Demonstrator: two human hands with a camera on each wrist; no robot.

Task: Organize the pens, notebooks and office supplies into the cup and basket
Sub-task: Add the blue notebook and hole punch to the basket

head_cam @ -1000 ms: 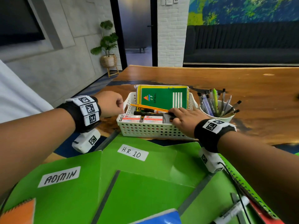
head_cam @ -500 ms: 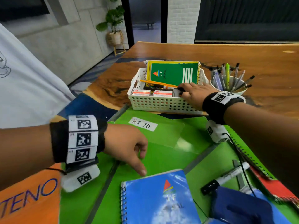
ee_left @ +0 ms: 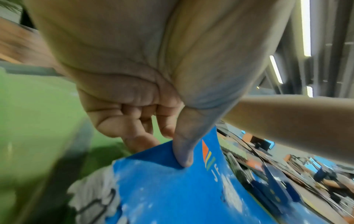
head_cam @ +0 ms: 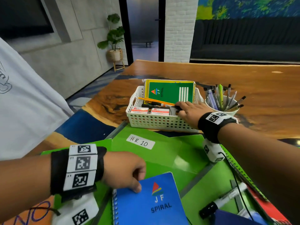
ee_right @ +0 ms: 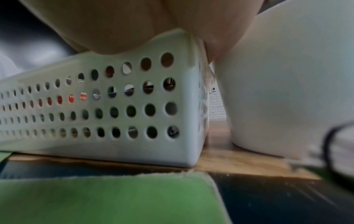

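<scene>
Nearest, the left hand [head_cam: 123,171] pinches the top edge of a blue JF Spiral notebook [head_cam: 151,203], thumb pressed on the cover and the other fingers curled beneath the edge, as the left wrist view shows plainly. The notebook lies on overlapping green folders [head_cam: 162,161], one bearing a white label [head_cam: 140,141] reading H.R. 10. To the right of the notebook a black-capped white marker [head_cam: 222,202] rests on the folders, near a red spiral notebook [head_cam: 266,207] at the edge of view. Farther off, on the wooden table [head_cam: 243,82], sits the white perforated basket [head_cam: 155,122], holding an upright green JF Spiral notebook [head_cam: 170,93], an orange pencil [head_cam: 155,101], and two small red-and-white boxes [head_cam: 149,110]. The right hand [head_cam: 191,111] reaches over the basket's right end, its fingers curled around a dark object I cannot identify inside the basket. Just beside the basket on the right stands the white cup [head_cam: 227,109], filled with pens [head_cam: 219,98]. Beyond the table stand a potted plant [head_cam: 113,43] and a dark sofa [head_cam: 243,38].
</scene>
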